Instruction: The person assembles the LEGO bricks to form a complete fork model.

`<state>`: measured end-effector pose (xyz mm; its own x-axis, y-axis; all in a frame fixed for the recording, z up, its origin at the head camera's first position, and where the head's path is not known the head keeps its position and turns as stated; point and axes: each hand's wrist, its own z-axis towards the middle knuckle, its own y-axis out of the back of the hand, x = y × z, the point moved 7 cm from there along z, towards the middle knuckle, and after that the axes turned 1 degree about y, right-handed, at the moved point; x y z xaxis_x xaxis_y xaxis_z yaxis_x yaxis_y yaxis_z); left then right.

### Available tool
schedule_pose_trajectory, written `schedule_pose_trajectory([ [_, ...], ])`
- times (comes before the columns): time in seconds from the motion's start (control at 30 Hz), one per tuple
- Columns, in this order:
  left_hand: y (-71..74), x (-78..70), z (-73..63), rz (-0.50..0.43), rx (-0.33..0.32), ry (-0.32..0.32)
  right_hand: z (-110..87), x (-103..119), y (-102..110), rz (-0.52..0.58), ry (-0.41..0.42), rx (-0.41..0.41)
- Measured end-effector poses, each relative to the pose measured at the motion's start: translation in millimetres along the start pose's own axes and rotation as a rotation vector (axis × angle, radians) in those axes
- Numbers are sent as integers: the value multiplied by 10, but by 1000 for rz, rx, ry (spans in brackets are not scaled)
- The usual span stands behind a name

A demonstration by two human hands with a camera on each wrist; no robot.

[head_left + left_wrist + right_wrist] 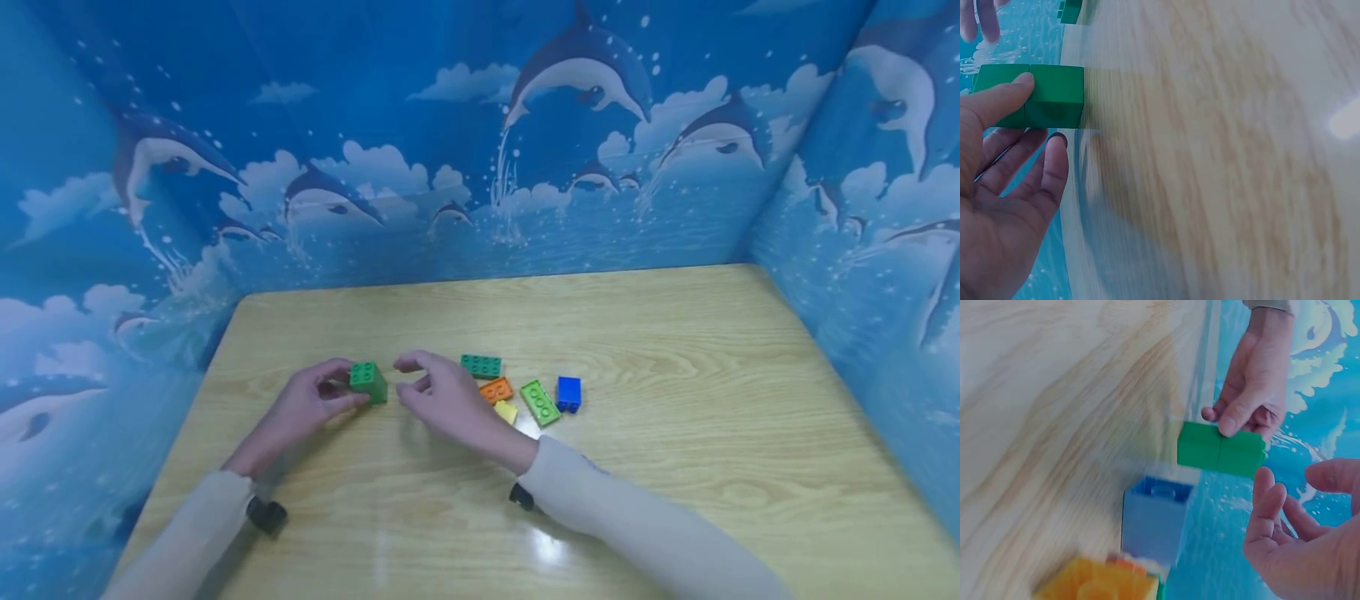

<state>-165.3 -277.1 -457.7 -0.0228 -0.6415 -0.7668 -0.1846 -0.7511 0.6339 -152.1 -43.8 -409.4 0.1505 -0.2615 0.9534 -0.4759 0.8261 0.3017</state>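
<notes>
My left hand (306, 406) pinches a stack of two green toy bricks (368, 382) between thumb and fingers, at the left of the table. In the left wrist view the thumb lies across the seam of the green stack (1054, 97), with the other fingers beneath it. My right hand (453, 406) is just right of the stack, fingers loosely bent and nothing between them. The right wrist view shows a gap between thumb and fingertips of this right hand (1307, 531), close to the stack's studded end.
Right of and behind the right hand lie a dark green brick (481, 366), an orange brick (497, 390), a yellow brick (506, 412), a light green brick (541, 403) and a blue brick (568, 393). A dolphin-print curtain (420, 225) borders the wooden table (675, 350).
</notes>
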Motion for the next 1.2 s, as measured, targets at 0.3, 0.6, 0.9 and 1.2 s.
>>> schedule_pose_trajectory([
  [0.3,88,-80,-111,-20,-49,-48,-271,-26,475,16,36,-91],
  [0.6,228,-459,-350,-79,-288,-222,-531,-183,898,8,4,-169],
  [0.9,98,-848,-514,-63,-340,-443,-742,-377,1060,9,-27,-208],
  [1.2,-310,-1047,-487,-40,-208,-432,-939,-532,1225,-62,-35,-253],
])
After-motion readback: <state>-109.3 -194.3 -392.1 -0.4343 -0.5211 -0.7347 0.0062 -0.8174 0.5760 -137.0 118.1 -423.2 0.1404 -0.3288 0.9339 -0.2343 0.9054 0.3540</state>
